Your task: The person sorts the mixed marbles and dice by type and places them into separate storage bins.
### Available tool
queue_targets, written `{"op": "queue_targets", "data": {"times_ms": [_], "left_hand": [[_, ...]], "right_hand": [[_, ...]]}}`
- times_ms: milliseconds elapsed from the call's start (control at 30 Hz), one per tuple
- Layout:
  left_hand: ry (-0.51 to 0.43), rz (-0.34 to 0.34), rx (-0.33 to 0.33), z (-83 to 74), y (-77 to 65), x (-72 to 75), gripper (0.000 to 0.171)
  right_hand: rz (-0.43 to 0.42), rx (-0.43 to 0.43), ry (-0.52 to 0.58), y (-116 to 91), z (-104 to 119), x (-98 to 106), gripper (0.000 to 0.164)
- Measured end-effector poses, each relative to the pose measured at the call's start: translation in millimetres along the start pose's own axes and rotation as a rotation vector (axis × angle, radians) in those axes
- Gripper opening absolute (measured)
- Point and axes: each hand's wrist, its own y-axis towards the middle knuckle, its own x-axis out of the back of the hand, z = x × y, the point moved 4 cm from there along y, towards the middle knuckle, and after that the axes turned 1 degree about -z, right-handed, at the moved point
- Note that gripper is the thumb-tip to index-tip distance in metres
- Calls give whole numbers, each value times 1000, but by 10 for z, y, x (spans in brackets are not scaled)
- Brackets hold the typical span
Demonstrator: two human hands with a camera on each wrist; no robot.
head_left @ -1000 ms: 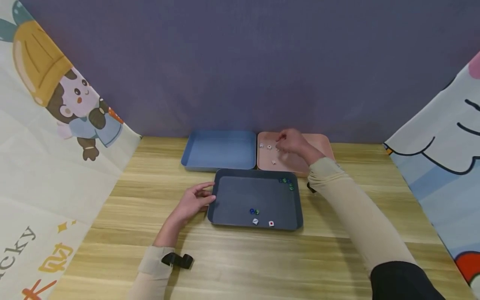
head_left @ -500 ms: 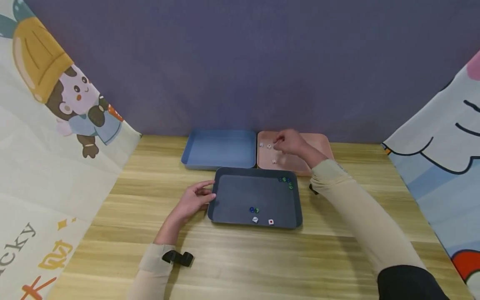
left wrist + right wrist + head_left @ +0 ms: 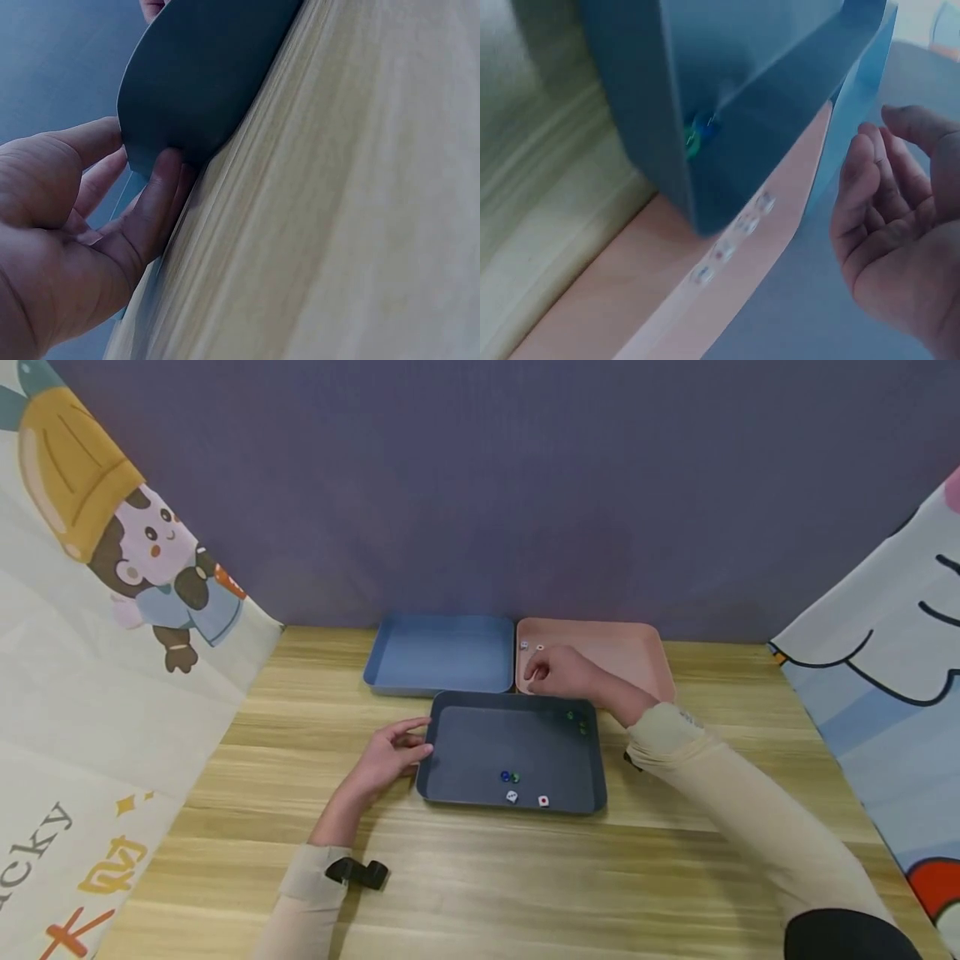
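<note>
At the left end of the dark grey tray (image 3: pixel 468 735), my left hand (image 3: pixel 381 766) holds the edge, thumb at the rim and fingers (image 3: pixel 161 180) against the outer wall. My right hand (image 3: pixel 570 675) is over the front left of the pink tray (image 3: pixel 626 647). Its fingers (image 3: pixel 859 172) are loosely bent, thumb apart, nothing visible between them. Several small white dice (image 3: pixel 724 249) stand in a row in the pink tray; the hand hides part of the row in the head view. Two dice (image 3: pixel 512 797) and a blue marble (image 3: pixel 505 776) beside a green marble (image 3: pixel 515 777) lie in the grey tray.
More marbles (image 3: pixel 582 727) sit in the grey tray's far right corner, in the right sleeve's shade. A blue tray (image 3: pixel 442 656) stands behind at left, touching the pink one. The wooden table (image 3: pixel 480 885) ends at a dark purple backdrop (image 3: pixel 480 493).
My right hand has come nearer and a little left within the pink tray, covering the front die that showed before. The left hand has stayed at the grey tray.
</note>
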Motion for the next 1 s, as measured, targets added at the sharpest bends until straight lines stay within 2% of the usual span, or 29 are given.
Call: {"op": "queue_targets", "data": {"times_ms": [133,367,600,800,1000], "left_hand": [[8,6,5,-132,-89,-27,54],[-1,1,-6,-171,-101,-31,53],[-2,-29,-19,108,69,41,50],[10,-21,-22,106,40,41,51],[7,-17,-18,118,45,45,52]], "right_hand": [[93,92,-25,-104,226,-124,12],[250,178,-79,-309,528,-344,14],[375,246,-136,-470,704,-561,15],[455,287,-223,-544,762,-735,18],[470,319,-308,-581,750,-844,17]]}}
